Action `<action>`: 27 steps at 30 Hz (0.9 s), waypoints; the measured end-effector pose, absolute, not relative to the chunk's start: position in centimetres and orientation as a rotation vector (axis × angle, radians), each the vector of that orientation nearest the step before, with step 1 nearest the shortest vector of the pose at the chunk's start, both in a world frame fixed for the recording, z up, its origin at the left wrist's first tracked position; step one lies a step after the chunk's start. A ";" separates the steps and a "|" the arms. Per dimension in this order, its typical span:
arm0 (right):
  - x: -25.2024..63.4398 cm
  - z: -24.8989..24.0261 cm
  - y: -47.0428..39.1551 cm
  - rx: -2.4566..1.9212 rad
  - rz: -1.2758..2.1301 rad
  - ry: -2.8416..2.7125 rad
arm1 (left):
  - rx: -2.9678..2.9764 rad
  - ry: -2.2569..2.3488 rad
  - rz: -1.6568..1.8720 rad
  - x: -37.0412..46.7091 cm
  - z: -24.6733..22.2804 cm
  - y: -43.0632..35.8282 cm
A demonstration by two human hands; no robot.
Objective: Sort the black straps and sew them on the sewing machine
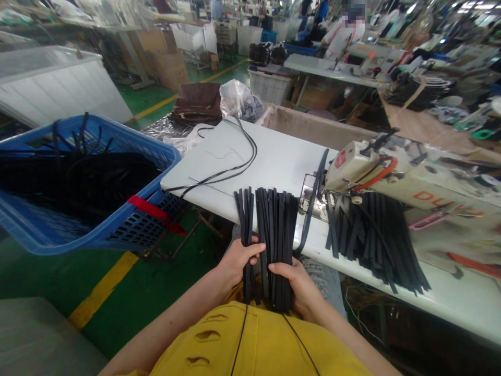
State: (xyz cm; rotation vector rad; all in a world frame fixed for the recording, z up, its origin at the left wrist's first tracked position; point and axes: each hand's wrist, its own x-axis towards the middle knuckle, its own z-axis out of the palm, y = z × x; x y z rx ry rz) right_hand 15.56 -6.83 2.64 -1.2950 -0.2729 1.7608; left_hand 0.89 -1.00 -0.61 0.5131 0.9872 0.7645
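My left hand (240, 258) is closed around a thin bunch of black strips (245, 219), which stand upright in its grip. Beside it, my right hand (295, 282) grips a thicker bundle of black strips (276, 224), its thumb across the front. Both bunches are held close to my body at the front edge of the white sewing table (219, 151), their upper ends overlapping the tabletop in view. To the right, a sewing machine (364, 167) has a black strap (313, 203) lying by its needle area. A pile of black strips (376, 240) lies under the machine arm.
At left, a blue basket (148, 240) holds a heap of black straps. A thin black cord (235, 169) loops over the table's left part. Pink-handled snips (426, 219) lie by the machine. Behind are a brown bag (198, 102) and a seated person (344, 39).
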 end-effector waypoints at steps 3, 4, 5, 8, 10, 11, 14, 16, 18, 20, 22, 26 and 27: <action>15.6 2.6 -6.9 -1.316 1.744 -0.283 | 0.433 0.949 0.731 0.7 -0.6 -1.1; 15.6 2.5 -6.9 -1.323 1.739 -0.290 | 0.403 0.944 0.735 0.7 -0.6 -1.1; 15.7 2.5 -6.9 -1.326 1.733 -0.295 | 0.377 0.941 0.746 0.7 -0.6 -1.1; 15.7 2.3 -6.9 -1.326 1.725 -0.299 | 0.323 0.937 0.761 0.6 -0.6 -1.0; 15.7 2.4 -6.8 -1.312 1.745 -0.308 | 0.318 0.949 0.747 0.7 -0.6 -1.0; 15.7 2.4 -6.8 -1.303 1.760 -0.317 | 0.336 0.947 0.734 0.8 -0.6 -1.0; 15.6 2.4 -6.9 -1.292 1.778 -0.327 | 0.443 0.914 0.722 1.1 -0.6 -1.1; 15.7 2.4 -6.9 -1.287 1.782 -0.311 | 0.498 0.911 0.750 1.2 -0.6 -1.2; 15.8 2.3 -7.0 -1.278 1.794 -0.298 | 0.511 0.921 0.782 1.3 -0.6 -1.2; 15.8 2.2 -7.0 -1.275 1.800 -0.293 | 0.504 0.924 0.787 1.4 -0.5 -1.2; 15.8 2.1 -7.0 -1.277 1.802 -0.289 | 0.497 0.930 0.787 1.3 -0.5 -1.2; 15.9 1.7 -7.0 -1.267 1.801 -0.278 | 0.493 0.948 0.811 1.2 -0.6 -1.3; 15.9 1.7 -7.0 -1.274 1.791 -0.275 | 0.485 0.951 0.819 1.1 -0.7 -1.3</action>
